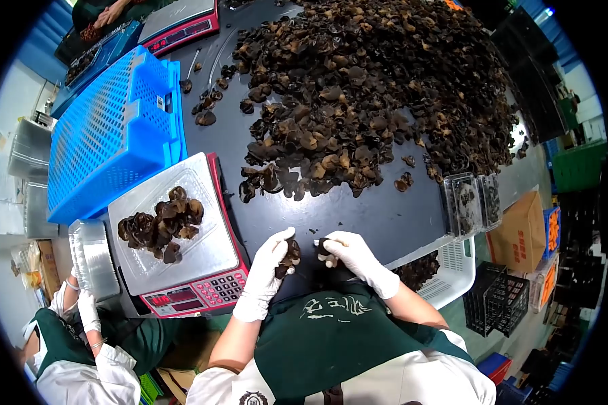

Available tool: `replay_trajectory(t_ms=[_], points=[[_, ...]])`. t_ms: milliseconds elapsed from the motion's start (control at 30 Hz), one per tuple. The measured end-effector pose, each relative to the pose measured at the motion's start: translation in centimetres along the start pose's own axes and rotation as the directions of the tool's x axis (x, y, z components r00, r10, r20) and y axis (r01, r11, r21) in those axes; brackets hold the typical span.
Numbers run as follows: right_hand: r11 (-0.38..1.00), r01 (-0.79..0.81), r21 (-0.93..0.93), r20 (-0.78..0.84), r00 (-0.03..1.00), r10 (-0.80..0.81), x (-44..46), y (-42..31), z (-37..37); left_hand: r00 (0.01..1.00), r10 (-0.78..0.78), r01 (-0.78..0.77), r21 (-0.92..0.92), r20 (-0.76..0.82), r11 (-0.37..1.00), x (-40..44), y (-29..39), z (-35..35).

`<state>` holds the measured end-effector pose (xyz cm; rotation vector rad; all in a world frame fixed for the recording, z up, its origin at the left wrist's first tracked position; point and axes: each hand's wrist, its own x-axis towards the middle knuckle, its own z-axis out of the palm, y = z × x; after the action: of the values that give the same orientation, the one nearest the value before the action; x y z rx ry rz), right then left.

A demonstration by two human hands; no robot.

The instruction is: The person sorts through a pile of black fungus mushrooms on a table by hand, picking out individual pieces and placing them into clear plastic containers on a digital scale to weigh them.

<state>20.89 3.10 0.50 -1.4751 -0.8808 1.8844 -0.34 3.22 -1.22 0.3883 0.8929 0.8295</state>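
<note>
Near the table's front edge, my left hand (269, 271), in a white glove, is closed around dark wood ear mushroom pieces (289, 256). A short gap to its right, my gloved right hand (352, 256) pinches another dark mushroom piece (325, 251). Beyond both hands a large heap of dark mushrooms (358, 101) covers much of the table (297, 219). To the left, a red and silver scale (216, 253) carries a clear plastic tray (138, 263) with mushroom pieces (161, 223) in it.
Blue crates (108, 135) stand behind the scale, with a second scale (182, 27) beyond. At lower left a co-worker's gloved hands (88, 307) are by stacked clear trays (94, 260). Clear boxes (463, 206) stand at the right edge, above a white basket (456, 270).
</note>
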Motion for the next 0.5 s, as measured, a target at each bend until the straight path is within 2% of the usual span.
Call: replay_trajectory(t_ms=[100, 167, 300, 400, 467, 500], points=[[0.995, 0.008, 0.100, 0.014, 1.000, -0.009, -0.9, 0.2, -0.9, 0.990, -0.076, 0.085, -0.074, 0.116, 0.994, 0.3, -0.9, 0.4], [0.970, 0.014, 0.241, 0.049, 0.998, -0.026, -1.3, 0.4, -1.2, 0.977, -0.133, 0.162, -0.177, 0.167, 0.971, 0.5, -1.5, 0.5], [0.962, 0.030, 0.271, 0.062, 0.997, -0.048, -1.3, 0.6, -1.3, 0.959, -0.218, 0.260, -0.254, 0.183, 0.932, 0.5, -1.6, 0.6], [0.959, 0.109, 0.261, -0.015, 0.994, -0.109, -1.4, 0.2, -1.1, 0.973, -0.165, 0.199, -0.222, 0.161, 0.955, 0.5, -1.8, 0.6], [0.939, 0.303, -0.162, -0.104, 0.941, -0.322, -1.3, 0.1, -1.3, 0.976, -0.158, 0.188, -0.212, 0.148, 0.959, 0.4, -1.8, 0.7], [0.944, 0.305, -0.124, -0.130, 0.938, -0.320, -1.5, -0.2, -1.0, 0.979, -0.152, 0.178, -0.200, 0.137, 0.963, 0.4, -1.8, 0.8]])
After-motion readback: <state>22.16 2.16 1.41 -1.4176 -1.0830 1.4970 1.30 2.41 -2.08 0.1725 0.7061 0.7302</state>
